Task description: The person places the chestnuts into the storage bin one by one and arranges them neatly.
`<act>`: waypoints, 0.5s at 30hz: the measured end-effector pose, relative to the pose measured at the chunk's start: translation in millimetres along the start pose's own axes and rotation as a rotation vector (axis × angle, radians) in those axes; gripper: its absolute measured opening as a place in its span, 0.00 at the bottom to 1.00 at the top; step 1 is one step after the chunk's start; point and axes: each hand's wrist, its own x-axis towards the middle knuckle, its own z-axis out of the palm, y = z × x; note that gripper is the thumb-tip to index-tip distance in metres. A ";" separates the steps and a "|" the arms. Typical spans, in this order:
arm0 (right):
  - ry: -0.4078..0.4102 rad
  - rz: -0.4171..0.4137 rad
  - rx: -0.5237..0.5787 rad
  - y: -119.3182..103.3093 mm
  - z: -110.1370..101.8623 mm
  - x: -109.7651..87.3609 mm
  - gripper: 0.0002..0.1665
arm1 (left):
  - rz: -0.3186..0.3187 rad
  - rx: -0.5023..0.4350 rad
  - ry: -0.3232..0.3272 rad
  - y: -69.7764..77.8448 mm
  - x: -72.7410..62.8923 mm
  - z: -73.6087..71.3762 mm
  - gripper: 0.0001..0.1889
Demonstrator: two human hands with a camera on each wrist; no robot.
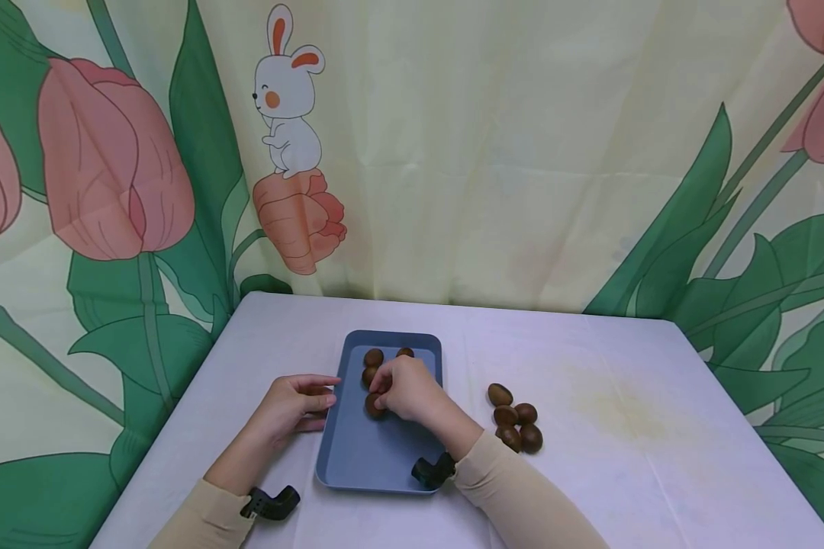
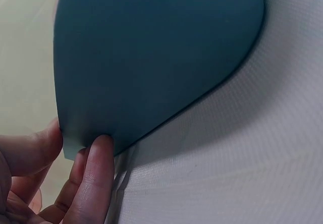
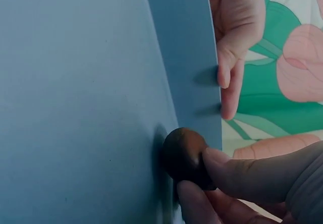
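A blue-grey rectangular tray [image 1: 357,461] lies on the table. My right hand [image 1: 412,389] reaches over it and pinches a dark brown chestnut [image 3: 184,156] between thumb and fingers, low against the tray's inner side in the right wrist view. Other chestnuts [image 1: 374,357] lie near the tray's far end, partly hidden by this hand. My left hand [image 1: 291,408] stands at the tray's left side, its fingertips touching the outer edge from outside. The left wrist view shows its thumb and fingers [image 2: 96,183] against the tray's outer wall.
To the right of the tray, several more chestnuts [image 1: 515,418] sit in a cluster on the white tablecloth [image 1: 625,488]. A curtain [image 1: 487,152] printed with tulips and a rabbit hangs behind the table's far edge. Black wrist devices [image 1: 271,503] sit at both cuffs.
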 end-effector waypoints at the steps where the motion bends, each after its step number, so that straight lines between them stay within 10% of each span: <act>1: 0.005 0.002 -0.002 -0.3 0.4 -0.1 0.08 | 0.000 0.000 -0.001 0.1 -0.1 0.0 0.22; 15: 0.097 0.002 -0.038 -0.7 6.9 2.1 0.08 | -0.006 -0.009 0.004 3.4 -2.3 0.9 0.21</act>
